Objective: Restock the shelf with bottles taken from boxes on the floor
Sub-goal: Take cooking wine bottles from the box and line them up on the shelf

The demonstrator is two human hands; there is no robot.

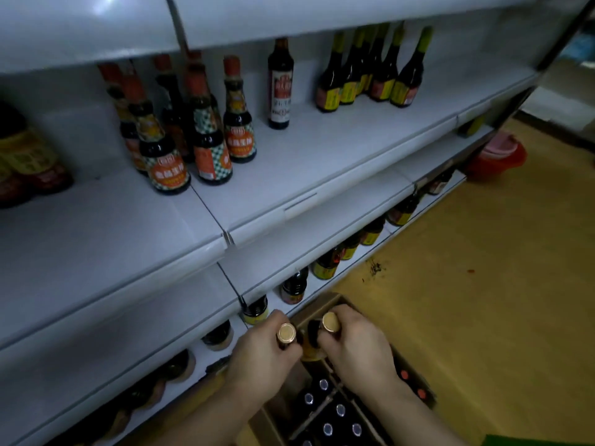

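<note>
Two bottles (286,333), just above the box (325,302): left hand (260,352) grips one neck, right hand (357,349) the other. Next, I'd raise both to the shelf (322,149).

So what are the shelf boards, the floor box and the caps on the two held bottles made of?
Shelf boards: probably painted sheet metal in a white satin finish, going by the soft glare and thin folded front lip.
Box: cardboard, matte brown, with thin folded walls and no glare.
Left-hand cap and right-hand cap: coppery sheen, either metal or metallised plastic; can't tell which.
</note>
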